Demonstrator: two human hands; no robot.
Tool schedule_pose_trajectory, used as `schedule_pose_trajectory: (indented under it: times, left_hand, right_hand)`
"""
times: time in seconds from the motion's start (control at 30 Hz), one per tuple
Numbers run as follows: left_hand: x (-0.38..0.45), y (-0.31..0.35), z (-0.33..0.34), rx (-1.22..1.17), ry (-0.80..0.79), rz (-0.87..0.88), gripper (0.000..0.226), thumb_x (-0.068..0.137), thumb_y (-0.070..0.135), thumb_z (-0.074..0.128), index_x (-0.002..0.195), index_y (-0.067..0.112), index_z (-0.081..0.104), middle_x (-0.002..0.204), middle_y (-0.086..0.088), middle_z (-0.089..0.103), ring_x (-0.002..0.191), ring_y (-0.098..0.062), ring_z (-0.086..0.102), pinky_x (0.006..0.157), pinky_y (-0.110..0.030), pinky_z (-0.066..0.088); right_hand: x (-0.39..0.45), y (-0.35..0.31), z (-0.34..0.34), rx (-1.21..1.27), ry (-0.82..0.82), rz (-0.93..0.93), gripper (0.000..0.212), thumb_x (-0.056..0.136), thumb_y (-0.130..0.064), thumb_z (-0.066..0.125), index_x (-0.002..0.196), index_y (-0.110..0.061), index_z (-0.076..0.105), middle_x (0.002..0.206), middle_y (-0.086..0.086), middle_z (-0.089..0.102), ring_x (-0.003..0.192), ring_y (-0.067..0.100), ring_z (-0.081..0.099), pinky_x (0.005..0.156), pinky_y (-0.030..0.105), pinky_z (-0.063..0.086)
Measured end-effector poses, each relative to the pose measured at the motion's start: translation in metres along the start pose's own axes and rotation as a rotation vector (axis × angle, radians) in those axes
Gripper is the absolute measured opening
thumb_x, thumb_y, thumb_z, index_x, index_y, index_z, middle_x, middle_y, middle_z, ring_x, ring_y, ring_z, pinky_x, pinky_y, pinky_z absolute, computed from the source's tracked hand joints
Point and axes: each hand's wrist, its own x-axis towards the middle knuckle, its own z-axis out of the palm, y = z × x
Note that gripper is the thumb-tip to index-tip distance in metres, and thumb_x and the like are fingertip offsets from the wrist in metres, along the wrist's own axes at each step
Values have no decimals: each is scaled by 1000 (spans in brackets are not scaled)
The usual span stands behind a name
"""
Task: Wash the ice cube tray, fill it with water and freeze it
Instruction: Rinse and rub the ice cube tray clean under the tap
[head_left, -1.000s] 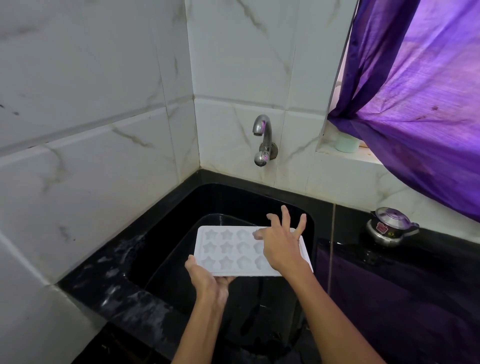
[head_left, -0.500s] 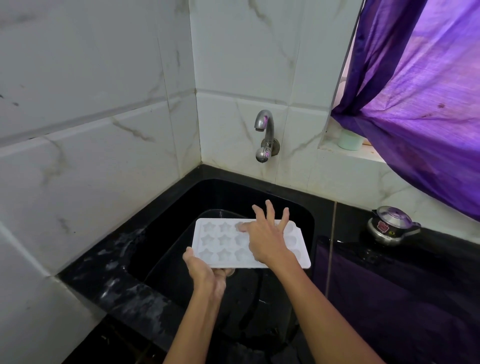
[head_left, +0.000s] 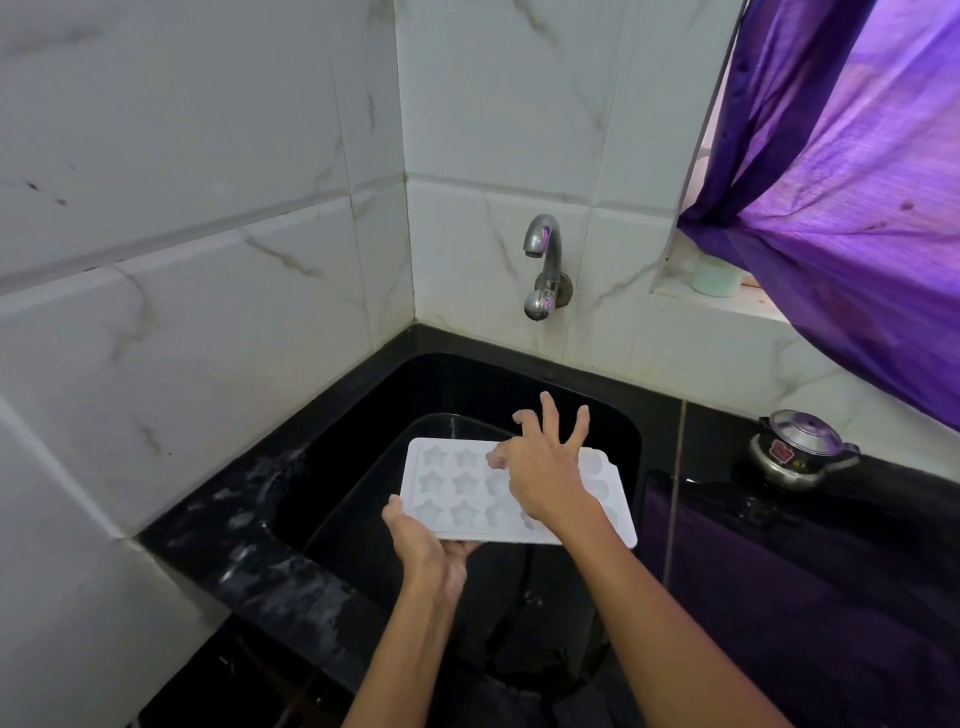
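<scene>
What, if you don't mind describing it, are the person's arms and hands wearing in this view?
Nothing is visibly worn. The left hand and right hand are bare, with no gloves, rings, watch or bracelets visible. Both forearms are uncovered down to the picture's bottom edge, with no sleeve in view.

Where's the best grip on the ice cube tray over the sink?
Probably the flat rim at the near-left corner of the ice cube tray, from below and the left, as the left hand holds it: thumb on top, star cavities clear for the right hand.
</scene>
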Motion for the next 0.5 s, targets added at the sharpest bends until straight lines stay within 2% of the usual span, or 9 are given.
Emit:
schedule_pose_trajectory:
  times: [0.13,0.23,0.4,0.5]
  left_hand:
    - [-1,-1,0,7,6,7,54,98,47,19,108,15,61,101,-16,68,96,-37,63,86,-61,49]
    - [-1,0,-1,1,9,3,54,99,48,19,106,15,62,100,-16,68,96,-37,63,87,-61,49]
    - [-3,1,1,7,-7,10,56,98,47,18,107,14,62,100,-16,69,95,-38,64,85,-62,49]
    - [-4,2,2,-4,0,6,56,98,47,18,106,14,63,99,-17,69,94,-38,64,81,-58,52]
  right_hand:
    - [-3,-2,-1,15,15,-3,45,87,2,53,116,-29,66,155,9,20,146,34,-12,107,63,-18]
    - [-6,-3,0,31,2,-6,54,81,10,52,113,-31,66,152,8,25,146,34,-11,106,63,-19]
    - [-7,-7,-13,70,67,18,40,84,5,50,114,-20,61,152,10,22,146,34,-11,108,63,-16]
    - [-3,-16,-14,74,78,-29,48,79,8,54,115,-24,58,152,10,21,145,34,-12,106,63,-17]
